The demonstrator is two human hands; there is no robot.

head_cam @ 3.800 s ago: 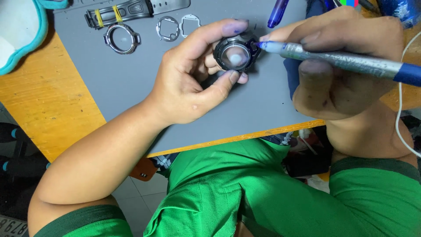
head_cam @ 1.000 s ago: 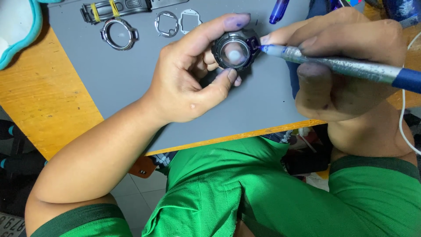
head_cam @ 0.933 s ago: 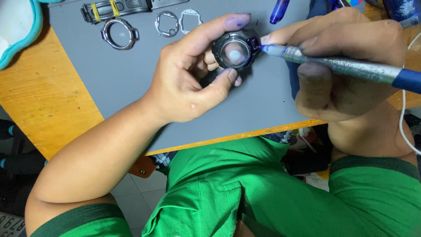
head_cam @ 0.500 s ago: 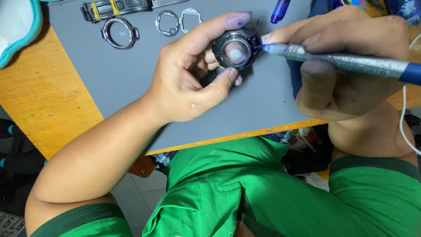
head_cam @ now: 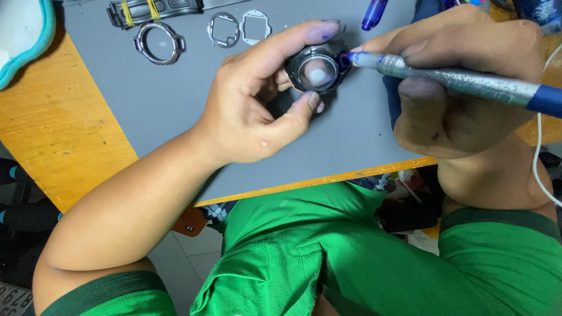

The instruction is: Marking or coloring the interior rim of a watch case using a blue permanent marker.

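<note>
Far left, a teal-edged white tray (head_cam: pixel 23 35) sits on the wooden surface (head_cam: pixel 64 146), partly out of view. A grey mat (head_cam: pixel 175 117) covers the surface from there rightward. Along the mat's top edge lie a black strap with yellow bands (head_cam: pixel 153 8), a round bezel ring (head_cam: pixel 158 43), a square-windowed metal frame (head_cam: pixel 223 29) and a pale square plate (head_cam: pixel 255 27), all apart from one another and well clear of either hand.

Centre: the left hand (head_cam: pixel 252 111) pinches a round dark watch case (head_cam: pixel 318 70) between forefinger above and thumb below, holding it against or just over the mat; which, cannot be told. The case faces up, with a pale spot showing at its middle.

Right: the right hand (head_cam: pixel 462 88) is closed round a blue-and-silver pen tool (head_cam: pixel 456 79), gripped like a pencil. Its tip touches the case's upper right rim, just beside the left forefinger. A blue cap (head_cam: pixel 373 13) lies beyond, near the mat's top edge. A white cord (head_cam: pixel 541 140) runs down the far right.

Assessment: the watch appears well stripped down, with strap, ring, frame and plate already set aside. Work at the case rim looks in progress; whether anything has come loose there cannot be seen.
</note>
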